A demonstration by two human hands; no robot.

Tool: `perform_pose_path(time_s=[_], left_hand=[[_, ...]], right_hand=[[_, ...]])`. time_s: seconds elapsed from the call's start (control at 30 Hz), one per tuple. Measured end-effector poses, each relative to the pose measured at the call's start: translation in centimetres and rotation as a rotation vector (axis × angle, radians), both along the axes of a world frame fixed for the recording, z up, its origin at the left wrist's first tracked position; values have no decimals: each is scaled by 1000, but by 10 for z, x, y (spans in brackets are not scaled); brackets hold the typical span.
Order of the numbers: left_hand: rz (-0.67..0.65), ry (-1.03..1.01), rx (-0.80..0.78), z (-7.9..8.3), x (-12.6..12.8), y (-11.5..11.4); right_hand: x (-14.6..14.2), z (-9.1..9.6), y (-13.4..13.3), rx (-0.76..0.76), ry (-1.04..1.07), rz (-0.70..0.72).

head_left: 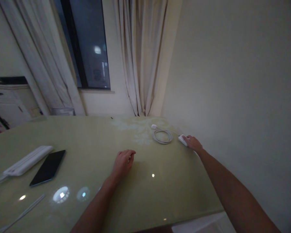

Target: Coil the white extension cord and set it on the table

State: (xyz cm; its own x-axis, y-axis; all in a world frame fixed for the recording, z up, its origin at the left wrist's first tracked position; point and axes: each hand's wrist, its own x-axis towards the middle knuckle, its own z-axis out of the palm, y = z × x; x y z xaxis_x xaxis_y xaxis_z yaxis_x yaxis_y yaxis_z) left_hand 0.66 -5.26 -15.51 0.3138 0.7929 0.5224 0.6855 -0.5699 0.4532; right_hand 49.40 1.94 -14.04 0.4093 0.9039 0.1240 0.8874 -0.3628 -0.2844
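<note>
My right hand is at the far right of the table, gripping a small white block that lies on the tabletop. A thin cable runs from this block into a neat grey-white coil just to its left. At the coil's other end lies a white plug. My left hand is near the middle of the table, its fingers curled loosely inward. Nothing shows in it, and it is apart from the coil.
On the left of the glossy green table lie a long white power strip, a dark tablet or phone and a thin white cable. A wall borders the right side. Curtains hang behind the far edge.
</note>
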Motion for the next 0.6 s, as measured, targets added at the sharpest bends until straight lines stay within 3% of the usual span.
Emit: perform_pose_path(time_s=[0.17, 0.37, 0.5, 0.6], left_hand=[[14, 11, -21, 1, 0, 0], [4, 23, -41, 4, 2, -2], [-3, 25, -42, 5, 3, -3], [-14, 23, -38, 4, 3, -1]], right_hand=[[-8, -2, 1, -40, 36, -54], [-11, 1, -3, 21, 101, -101], [-39, 9, -11, 287, -2, -156], [-88, 6, -20, 517, -80, -38]])
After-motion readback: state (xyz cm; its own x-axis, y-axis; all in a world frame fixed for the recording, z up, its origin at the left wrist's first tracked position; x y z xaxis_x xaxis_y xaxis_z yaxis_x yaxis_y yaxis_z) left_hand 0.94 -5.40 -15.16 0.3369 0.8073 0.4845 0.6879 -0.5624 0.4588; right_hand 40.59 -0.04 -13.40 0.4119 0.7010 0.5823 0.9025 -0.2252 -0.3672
